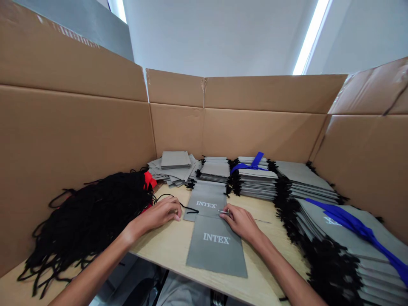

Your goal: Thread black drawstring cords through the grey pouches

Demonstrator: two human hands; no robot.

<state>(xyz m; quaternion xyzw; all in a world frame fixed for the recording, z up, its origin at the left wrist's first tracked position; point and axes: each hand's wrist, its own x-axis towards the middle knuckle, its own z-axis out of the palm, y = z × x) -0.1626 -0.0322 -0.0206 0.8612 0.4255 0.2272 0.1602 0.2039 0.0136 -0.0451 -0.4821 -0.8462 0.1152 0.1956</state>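
**Workstation Layout: Head View**

Your right hand [237, 219] pinches a slim metal tool [224, 211] between thumb and fingertips, over the front grey pouch [216, 255]. Your left hand [165, 211] is curled beside a black cord [190, 209]; you cannot tell whether its fingers grip the cord, since they cover it. The front pouch lies flat on the table [165, 244], centred between your hands, probably so both can reach its top edge. It overlaps a rear pouch [205, 197], hiding that one's lower part. The cord pile [102, 216] sits left, presumably for easy left-hand supply. The tool's far end is hard to trace behind your right hand. The right-hand stack [344, 221] is cut off by the frame.
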